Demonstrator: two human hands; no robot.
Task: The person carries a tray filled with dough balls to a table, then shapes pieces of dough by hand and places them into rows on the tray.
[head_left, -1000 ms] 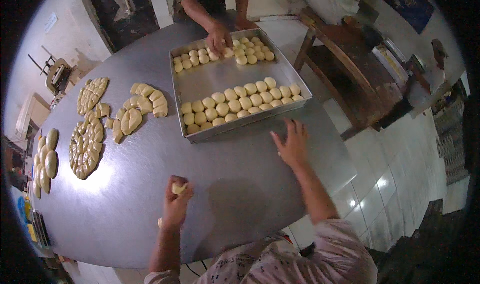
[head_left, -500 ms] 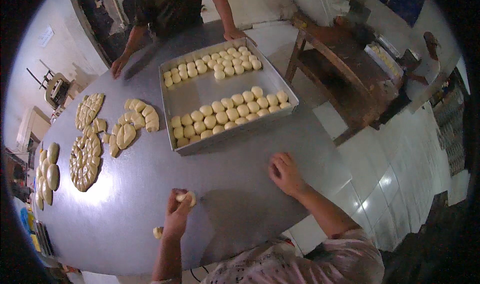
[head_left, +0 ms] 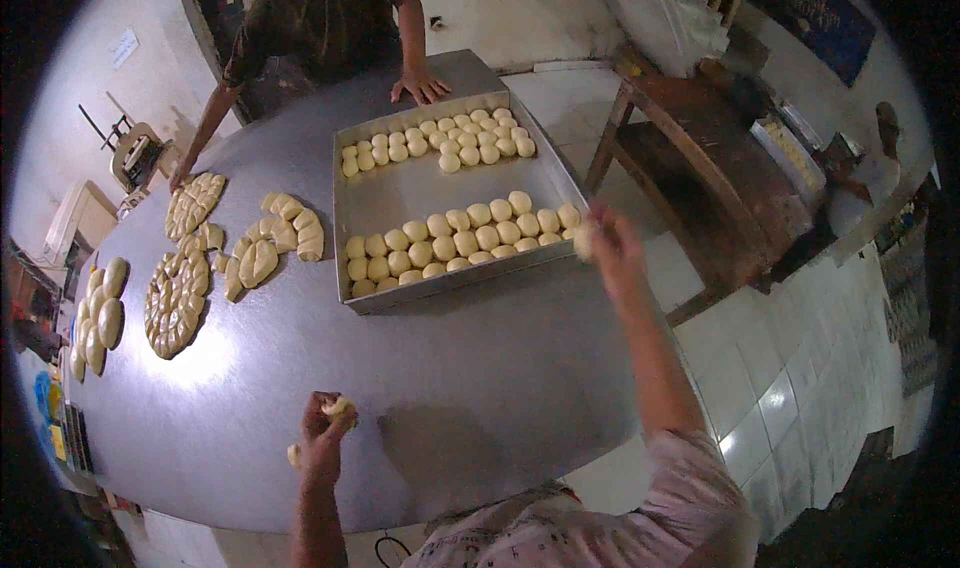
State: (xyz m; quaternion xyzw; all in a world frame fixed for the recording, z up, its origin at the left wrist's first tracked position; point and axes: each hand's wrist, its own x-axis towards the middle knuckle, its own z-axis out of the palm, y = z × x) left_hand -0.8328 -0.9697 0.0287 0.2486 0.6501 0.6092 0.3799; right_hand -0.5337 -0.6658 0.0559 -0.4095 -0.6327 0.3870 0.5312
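Note:
My left hand (head_left: 321, 437), near the table's front, is closed on a pale dough piece (head_left: 339, 406). Another small dough piece (head_left: 293, 455) lies just left of it. My right hand (head_left: 616, 236), blurred, is at the right corner of the square metal tray (head_left: 403, 190), with a pale dough ball (head_left: 583, 244) in its fingers. Rows of smooth dough balls (head_left: 467, 240) fill the tray's near and far parts. Cut dough slabs (head_left: 175, 310) and scored pieces (head_left: 258, 261) lie left of the tray on the steel table (head_left: 440, 358).
Across the table a person in dark clothes (head_left: 320, 18) has one hand beside the tray and the other at the left dough slab. A worn wooden stand (head_left: 690, 148) holding trays is at the right. Oval dough pieces (head_left: 110, 323) lie at the left edge.
My right hand has moved up to the tray's right corner and now carries dough. My left hand has shifted slightly left and down. The other person's hands have left the tray's dough balls.

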